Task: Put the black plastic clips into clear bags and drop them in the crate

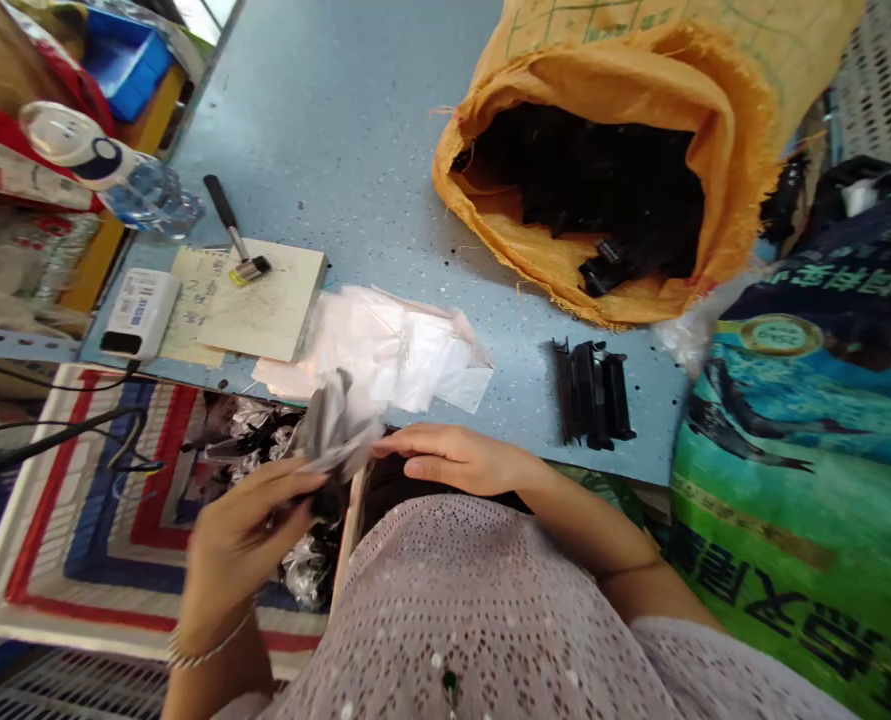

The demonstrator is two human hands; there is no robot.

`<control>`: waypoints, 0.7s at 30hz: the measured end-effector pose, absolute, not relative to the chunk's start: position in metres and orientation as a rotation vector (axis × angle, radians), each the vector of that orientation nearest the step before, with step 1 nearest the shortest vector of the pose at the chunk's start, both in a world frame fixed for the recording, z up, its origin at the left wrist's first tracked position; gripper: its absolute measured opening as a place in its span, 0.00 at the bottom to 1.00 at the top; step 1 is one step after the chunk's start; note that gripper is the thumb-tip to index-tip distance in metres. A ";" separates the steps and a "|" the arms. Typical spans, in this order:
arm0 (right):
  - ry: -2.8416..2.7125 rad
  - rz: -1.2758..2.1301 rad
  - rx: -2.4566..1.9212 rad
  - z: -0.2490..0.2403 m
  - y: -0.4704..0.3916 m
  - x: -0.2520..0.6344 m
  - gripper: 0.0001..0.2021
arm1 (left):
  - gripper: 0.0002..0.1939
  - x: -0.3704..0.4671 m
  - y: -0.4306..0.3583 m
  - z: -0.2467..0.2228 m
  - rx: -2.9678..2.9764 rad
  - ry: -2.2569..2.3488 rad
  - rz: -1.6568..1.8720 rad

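Observation:
A clear plastic bag (pixel 341 428), smeared by motion, is pinched between the thumb and fingers of my left hand (pixel 246 530). Something dark shows in the bag, but I cannot make out what. My right hand (pixel 452 458) is at the table's front edge with its fingers stretched out towards the bag. Its fingertips are close to the bag; whether they touch is unclear. Behind both hands lies a loose pile of flat clear bags (pixel 400 345). A few black plastic parts (pixel 593 395) stand side by side on the table at the right.
An orange woven sack (pixel 565 75) full of black parts lies open at the back. Below left is a striped basket (pixel 107 590) with bagged parts. A notepad (pixel 272 310), brush (pixel 227 215), white device (pixel 141 310) and water bottle (pixel 149 195) are at left; a green sack (pixel 812 500) stands right.

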State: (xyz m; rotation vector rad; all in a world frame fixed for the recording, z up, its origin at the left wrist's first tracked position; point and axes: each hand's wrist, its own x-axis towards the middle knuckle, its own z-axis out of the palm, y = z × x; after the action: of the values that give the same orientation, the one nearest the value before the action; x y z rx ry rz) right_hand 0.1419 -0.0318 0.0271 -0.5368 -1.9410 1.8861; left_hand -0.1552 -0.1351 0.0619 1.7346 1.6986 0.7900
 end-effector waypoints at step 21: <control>-3.207 0.435 -1.453 -0.005 0.065 0.315 0.18 | 0.18 -0.229 -0.057 -0.042 1.158 1.580 0.085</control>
State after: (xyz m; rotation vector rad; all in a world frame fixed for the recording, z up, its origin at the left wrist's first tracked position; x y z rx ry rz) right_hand 0.3151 0.0651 -0.0049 -1.4527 -3.2068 0.4349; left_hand -0.2289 -0.0569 -0.0422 1.1579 1.5798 0.0846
